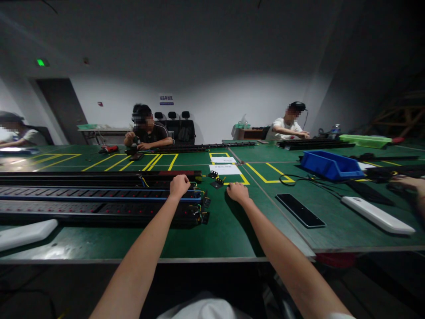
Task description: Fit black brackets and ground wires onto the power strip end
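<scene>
My left hand is closed over the right end of the long black socket strips, its fingers curled; what they grip, if anything, is hidden. Below it, a strip with a blue edge and a nearer black strip lie side by side, with thin coloured wires and small black end pieces at their ends. My right hand rests on the green table, fingers bent inward, with any held thing out of sight. Just left of it are a small black bracket and another bracket.
A dark phone, a white slab-like device and a blue bin are to the right. Paper sheets lie ahead among yellow tape lines. Another person's hand reaches in at far right; co-workers sit across the table.
</scene>
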A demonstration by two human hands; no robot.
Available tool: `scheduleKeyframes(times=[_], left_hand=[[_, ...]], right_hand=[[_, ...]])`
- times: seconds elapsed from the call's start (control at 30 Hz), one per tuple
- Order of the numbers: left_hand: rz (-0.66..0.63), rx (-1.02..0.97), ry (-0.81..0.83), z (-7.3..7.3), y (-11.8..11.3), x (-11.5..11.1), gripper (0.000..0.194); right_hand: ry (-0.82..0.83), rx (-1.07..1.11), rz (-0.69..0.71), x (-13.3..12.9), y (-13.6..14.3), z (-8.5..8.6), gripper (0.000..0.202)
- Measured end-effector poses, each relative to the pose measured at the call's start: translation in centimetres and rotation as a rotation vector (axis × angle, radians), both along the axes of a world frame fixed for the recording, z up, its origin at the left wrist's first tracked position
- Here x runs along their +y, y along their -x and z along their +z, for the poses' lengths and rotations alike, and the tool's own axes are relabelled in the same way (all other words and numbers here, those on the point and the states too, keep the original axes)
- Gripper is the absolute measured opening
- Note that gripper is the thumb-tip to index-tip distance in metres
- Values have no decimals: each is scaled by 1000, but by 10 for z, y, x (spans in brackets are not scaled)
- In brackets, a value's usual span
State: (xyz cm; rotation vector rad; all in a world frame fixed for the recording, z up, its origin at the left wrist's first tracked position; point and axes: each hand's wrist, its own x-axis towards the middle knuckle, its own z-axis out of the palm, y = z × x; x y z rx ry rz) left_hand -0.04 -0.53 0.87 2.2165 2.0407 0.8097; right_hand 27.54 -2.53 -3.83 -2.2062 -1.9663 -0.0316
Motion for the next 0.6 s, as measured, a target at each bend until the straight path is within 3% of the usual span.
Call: scheduleKeyframes(times=[0.6], left_hand=[[19,53,-5,-2,0,9,14]], right_hand=[[12,-4,-2,1,-1,-1,45]])
